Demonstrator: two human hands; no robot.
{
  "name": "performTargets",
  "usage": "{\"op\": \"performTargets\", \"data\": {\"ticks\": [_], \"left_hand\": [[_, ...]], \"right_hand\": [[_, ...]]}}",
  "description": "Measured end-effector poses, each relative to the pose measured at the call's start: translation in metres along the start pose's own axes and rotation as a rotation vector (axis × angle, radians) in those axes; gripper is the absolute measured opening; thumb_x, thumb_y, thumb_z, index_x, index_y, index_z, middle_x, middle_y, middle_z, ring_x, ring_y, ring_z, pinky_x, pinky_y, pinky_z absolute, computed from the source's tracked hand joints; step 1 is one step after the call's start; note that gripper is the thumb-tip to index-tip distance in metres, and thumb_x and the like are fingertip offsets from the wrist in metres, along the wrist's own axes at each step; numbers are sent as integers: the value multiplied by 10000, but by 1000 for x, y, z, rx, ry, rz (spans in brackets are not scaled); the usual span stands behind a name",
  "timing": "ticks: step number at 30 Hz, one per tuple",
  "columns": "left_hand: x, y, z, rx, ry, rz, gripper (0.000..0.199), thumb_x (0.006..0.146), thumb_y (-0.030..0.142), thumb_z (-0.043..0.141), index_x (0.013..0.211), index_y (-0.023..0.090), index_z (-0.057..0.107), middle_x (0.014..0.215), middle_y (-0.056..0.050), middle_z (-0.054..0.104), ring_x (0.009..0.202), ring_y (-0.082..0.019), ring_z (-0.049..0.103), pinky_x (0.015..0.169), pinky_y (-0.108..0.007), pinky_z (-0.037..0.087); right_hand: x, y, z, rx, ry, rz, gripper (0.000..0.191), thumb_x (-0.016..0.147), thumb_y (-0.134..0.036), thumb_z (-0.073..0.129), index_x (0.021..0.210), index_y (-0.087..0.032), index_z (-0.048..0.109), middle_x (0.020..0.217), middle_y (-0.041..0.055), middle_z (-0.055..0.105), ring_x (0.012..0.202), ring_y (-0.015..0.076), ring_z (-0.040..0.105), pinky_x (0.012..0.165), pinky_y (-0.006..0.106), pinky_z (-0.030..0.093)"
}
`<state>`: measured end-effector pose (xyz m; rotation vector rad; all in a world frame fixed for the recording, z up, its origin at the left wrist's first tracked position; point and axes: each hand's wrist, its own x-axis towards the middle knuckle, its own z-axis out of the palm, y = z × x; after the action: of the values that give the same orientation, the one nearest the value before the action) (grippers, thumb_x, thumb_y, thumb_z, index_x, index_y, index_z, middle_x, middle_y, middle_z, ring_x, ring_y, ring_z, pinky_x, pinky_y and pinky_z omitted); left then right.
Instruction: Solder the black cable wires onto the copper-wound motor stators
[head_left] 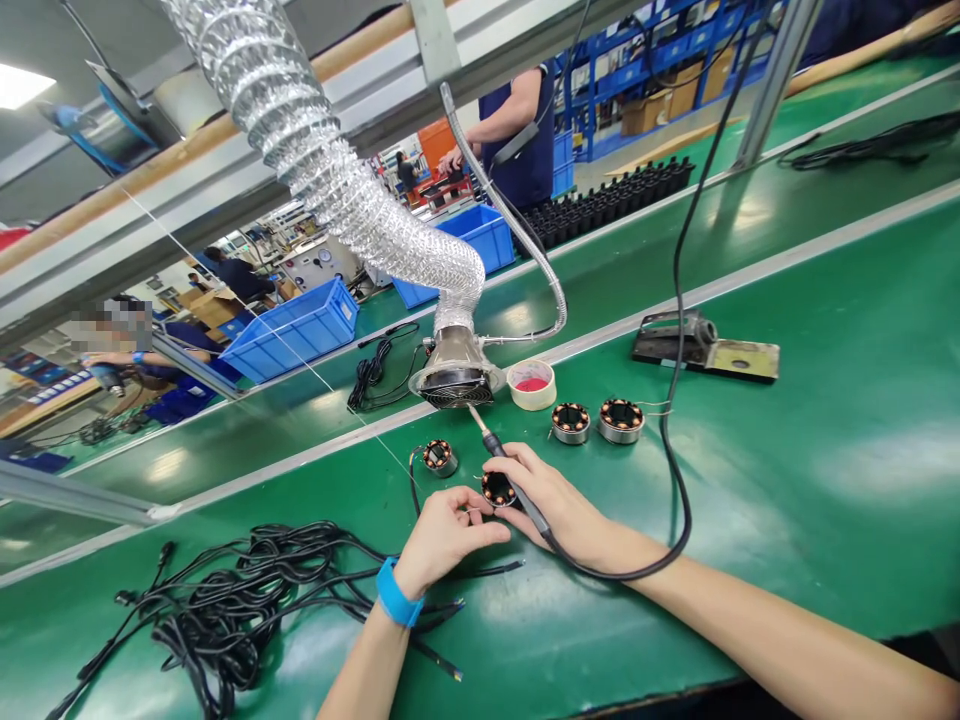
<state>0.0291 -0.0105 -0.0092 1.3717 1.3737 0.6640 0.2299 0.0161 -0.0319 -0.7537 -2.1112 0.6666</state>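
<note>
My right hand is closed round the handle of a soldering iron, its tip pointing up and away near the fan grille of an exhaust hood. Beneath that hand sits a motor stator with copper windings, partly hidden by the fingers. My left hand, below a blue wristband, pinches at the stator's left side, where a thin wire shows between the fingertips. Another stator with leads attached lies just behind. Two more, a stator and a larger-looking stator, stand to the right.
A heap of black cables covers the left front of the green bench. A tape roll and a metal stand lie behind. The iron's cord loops over my right forearm. A foil duct hangs overhead. Co-workers appear beyond.
</note>
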Motion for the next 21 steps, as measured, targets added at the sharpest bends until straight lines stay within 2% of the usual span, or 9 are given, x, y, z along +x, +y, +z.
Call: {"op": "performTargets", "data": {"ticks": [7, 10, 14, 16, 19, 21], "left_hand": [[3, -3, 5, 160, 67, 94, 321, 675, 371, 818, 805, 121, 665, 726, 17, 556, 581, -82, 352, 543, -228, 271], [1, -2, 2, 178, 38, 116, 268, 748, 380, 756, 766, 126, 671, 683, 22, 538, 584, -91, 362, 553, -233, 276], [-4, 4, -1, 84, -15, 106, 307, 815, 426, 689, 735, 130, 676, 653, 3, 567, 626, -113, 444, 592, -230, 320], [-6, 4, -1, 4, -28, 75, 325, 824, 448, 681, 752, 132, 688, 633, 1, 583, 581, -98, 418, 547, -219, 282], [-7, 0, 2, -167, -38, -23, 356, 819, 487, 684, 823, 132, 695, 563, 25, 551, 470, -61, 235, 469, -232, 122], [-6, -4, 4, -263, -44, -52, 372, 804, 496, 702, 846, 127, 689, 543, 30, 537, 461, -54, 187, 471, -240, 83]], "right_hand": [[1, 2, 3, 5, 16, 13, 511, 851, -131, 658, 1300, -246, 441, 1210, 89, 492, 945, 185, 593, 850, 344, 529], [0, 3, 3, -3, 16, 24, 515, 859, -147, 658, 1311, -252, 434, 1228, 95, 482, 961, 192, 598, 871, 357, 529], [0, -1, 0, -22, 3, 29, 501, 861, -173, 670, 1301, -232, 438, 1245, 107, 468, 967, 186, 591, 873, 338, 524], [1, -3, -2, -42, -14, 37, 474, 863, -199, 679, 1281, -217, 457, 1216, 104, 481, 932, 177, 584, 832, 313, 524], [1, -5, -2, -70, -13, 48, 486, 838, -197, 707, 1264, -205, 473, 1177, 92, 497, 905, 170, 576, 803, 294, 516], [0, -4, -1, -92, -9, 48, 509, 807, -169, 725, 1253, -208, 485, 1150, 78, 506, 909, 171, 571, 801, 287, 506]]}}
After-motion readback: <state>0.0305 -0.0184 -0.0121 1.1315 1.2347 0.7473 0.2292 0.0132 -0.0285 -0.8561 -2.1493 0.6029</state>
